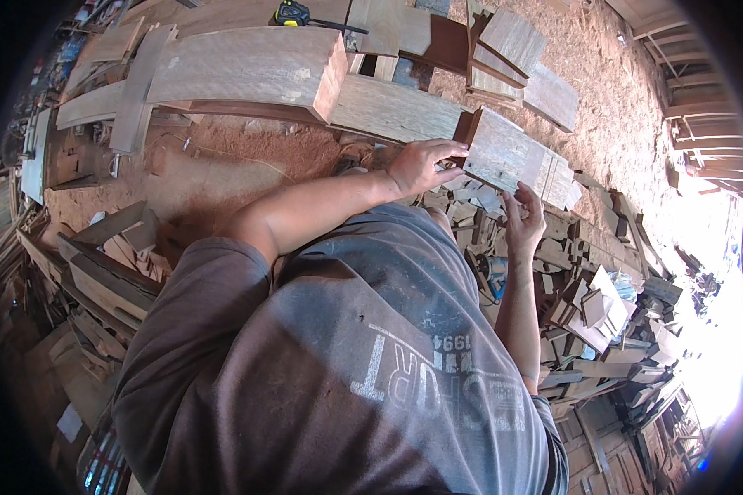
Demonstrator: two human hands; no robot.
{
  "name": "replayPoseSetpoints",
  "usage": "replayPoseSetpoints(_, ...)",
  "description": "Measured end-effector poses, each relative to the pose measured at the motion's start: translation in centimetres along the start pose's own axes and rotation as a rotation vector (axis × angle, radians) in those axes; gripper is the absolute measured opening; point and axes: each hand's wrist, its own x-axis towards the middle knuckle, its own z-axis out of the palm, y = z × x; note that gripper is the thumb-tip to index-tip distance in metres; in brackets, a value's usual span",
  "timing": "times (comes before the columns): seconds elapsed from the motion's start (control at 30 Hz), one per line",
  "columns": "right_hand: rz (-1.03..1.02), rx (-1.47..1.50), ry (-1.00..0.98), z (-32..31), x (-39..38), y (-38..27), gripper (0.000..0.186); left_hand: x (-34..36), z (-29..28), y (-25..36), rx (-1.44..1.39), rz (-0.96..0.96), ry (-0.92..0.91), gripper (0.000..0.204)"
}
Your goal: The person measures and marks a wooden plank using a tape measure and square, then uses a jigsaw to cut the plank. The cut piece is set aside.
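Observation:
A short, pale wooden board (504,148) lies in front of me at the right, seemingly on top of other boards, with a darker reddish-brown piece (464,130) at its left end. My left hand (425,167) reaches across to that left end, fingers and thumb closed on its edge. At the near edge of the same board is my right hand (523,219), thumb and fingers bent up against the wood. Just left of them, a long grey-brown plank (396,106) runs under a thick wooden panel (248,66).
A black and yellow tape measure (291,14) lies on the far boards. More cut boards (512,45) are stacked beyond my hands. Wood offcuts (594,309) heap up at the right, with a blue tool-like object (497,276) among them. Wooden troughs (111,272) stand at the left.

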Motion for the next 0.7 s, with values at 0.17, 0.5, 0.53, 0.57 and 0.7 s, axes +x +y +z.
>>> replayPoseSetpoints(0.17, 0.031, 0.165, 0.046, -0.7, -0.2, -0.1, 0.040, -0.3, -0.5, 0.1, -0.023, -0.078, -0.017, 0.055)
replayPoseSetpoints(0.5, -0.193, -0.180, 0.035, -1.1, -0.8, -0.5, 0.072, -0.3, -0.7, 0.1, 0.139, -0.035, -0.046, 0.057)
replayPoseSetpoints(0.53, -0.190, -0.205, 0.048, -0.8, -0.9, -0.6, 0.073, -0.3, -0.6, 0.2, 0.146, -0.035, -0.054, 0.058)
replayPoseSetpoints(0.57, -0.186, -0.229, 0.066, -0.5, -1.1, -0.7, 0.074, -0.2, -0.5, 0.2, 0.145, -0.039, -0.041, 0.057)
replayPoseSetpoints(0.7, -0.135, -0.229, 0.034, -0.1, -1.0, -0.4, 0.077, 0.2, -0.1, 0.2, 0.118, 0.000, 0.025, 0.051)
